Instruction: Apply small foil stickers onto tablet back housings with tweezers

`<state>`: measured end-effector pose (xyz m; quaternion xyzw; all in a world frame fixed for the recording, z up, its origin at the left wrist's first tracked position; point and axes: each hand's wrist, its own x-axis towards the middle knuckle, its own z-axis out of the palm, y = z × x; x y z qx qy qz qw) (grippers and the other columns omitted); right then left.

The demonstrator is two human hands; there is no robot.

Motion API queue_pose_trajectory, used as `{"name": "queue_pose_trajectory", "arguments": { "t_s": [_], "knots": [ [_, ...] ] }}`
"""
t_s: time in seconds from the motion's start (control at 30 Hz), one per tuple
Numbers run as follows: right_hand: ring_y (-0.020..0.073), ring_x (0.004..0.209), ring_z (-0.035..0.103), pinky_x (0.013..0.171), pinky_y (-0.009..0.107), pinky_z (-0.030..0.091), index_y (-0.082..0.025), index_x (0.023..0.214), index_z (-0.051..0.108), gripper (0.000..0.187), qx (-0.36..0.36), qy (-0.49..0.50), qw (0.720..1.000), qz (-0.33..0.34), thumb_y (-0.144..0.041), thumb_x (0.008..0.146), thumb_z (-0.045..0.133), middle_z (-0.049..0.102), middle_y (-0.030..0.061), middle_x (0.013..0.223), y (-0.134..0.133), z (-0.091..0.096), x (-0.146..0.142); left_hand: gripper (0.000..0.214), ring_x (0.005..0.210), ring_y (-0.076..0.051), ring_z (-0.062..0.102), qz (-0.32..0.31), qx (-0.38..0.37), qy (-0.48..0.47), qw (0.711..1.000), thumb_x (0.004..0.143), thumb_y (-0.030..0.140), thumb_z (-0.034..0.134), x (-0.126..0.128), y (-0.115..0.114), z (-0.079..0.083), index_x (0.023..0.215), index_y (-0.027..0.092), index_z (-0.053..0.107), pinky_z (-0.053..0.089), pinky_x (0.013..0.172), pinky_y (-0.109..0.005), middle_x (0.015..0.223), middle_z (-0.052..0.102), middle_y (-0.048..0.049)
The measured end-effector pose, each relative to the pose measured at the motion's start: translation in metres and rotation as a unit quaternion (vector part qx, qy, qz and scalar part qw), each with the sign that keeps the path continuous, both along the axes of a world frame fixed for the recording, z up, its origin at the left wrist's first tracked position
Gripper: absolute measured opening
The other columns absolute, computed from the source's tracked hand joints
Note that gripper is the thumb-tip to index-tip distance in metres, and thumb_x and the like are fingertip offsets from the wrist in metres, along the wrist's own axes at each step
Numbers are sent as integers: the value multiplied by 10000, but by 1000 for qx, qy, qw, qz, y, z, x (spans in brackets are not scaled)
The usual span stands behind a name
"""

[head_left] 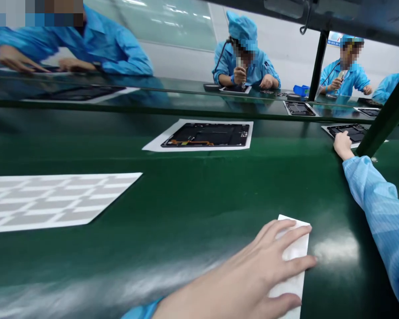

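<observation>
My left hand [252, 274] lies flat, palm down and fingers spread, on a white sheet [294, 252] on the green belt near the front edge. It holds nothing. My right arm, in a light blue sleeve, stretches far out to the right. There my right hand [342, 145] rests at the near edge of a white sheet carrying an opened dark tablet [349, 130]. Its fingers are hidden behind the back of the hand.
Another opened tablet [208, 134] lies on a white sheet mid-belt. A white sheet with a grey grid [53, 199] lies at the left. A dark green post [385, 119] slants up at the right. People in blue work at the far bench [186, 95], which holds more tablets.
</observation>
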<state>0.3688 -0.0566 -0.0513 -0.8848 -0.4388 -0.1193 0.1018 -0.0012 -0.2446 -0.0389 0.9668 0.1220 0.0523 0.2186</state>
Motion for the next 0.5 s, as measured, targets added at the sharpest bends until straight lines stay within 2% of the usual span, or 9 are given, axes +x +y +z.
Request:
{"name": "queue_pose_trajectory", "arguments": {
  "t_s": [0.07,0.13,0.23,0.4,0.5],
  "knots": [
    [266,1110,655,921,456,578,-129,1286,612,351,-16,-6,1000,-4,-312,991,664,616,136,1308,2,1,2,469,1466,-375,357,-8,-23,-1,1000,938,397,682,2,8,-2,1387,306,579,323,1188,-569,1579,415,-131],
    [268,1119,651,926,461,575,-131,1286,613,349,-28,-12,1000,7,-312,992,662,617,135,1309,2,2,3,453,1465,-369,370,5,-32,-4,999,944,410,676,5,11,-4,1378,305,595,296,1204,-572,1575,429,-120],
    [269,1123,650,934,463,572,-128,1286,612,351,-41,-20,998,45,-310,991,664,615,137,1313,0,8,-2,444,1414,-343,445,41,1,-21,999,934,424,682,8,7,-10,1353,292,614,350,1187,-533,1514,510,-104],
    [252,1077,664,918,444,571,-120,1234,634,313,-54,-36,985,157,-313,989,665,644,124,1246,-12,39,-41,470,1351,-365,486,98,85,-46,990,944,349,636,10,-1,-24,1400,258,563,463,1078,-555,1507,509,-113],
    [240,1051,656,920,438,550,-122,1140,658,227,-56,-56,963,257,-280,977,666,666,100,1165,-42,62,-70,421,1333,-373,481,121,111,-73,984,1001,316,518,11,-6,-32,1410,216,534,465,1056,-569,1494,512,-134]
  ]
}}
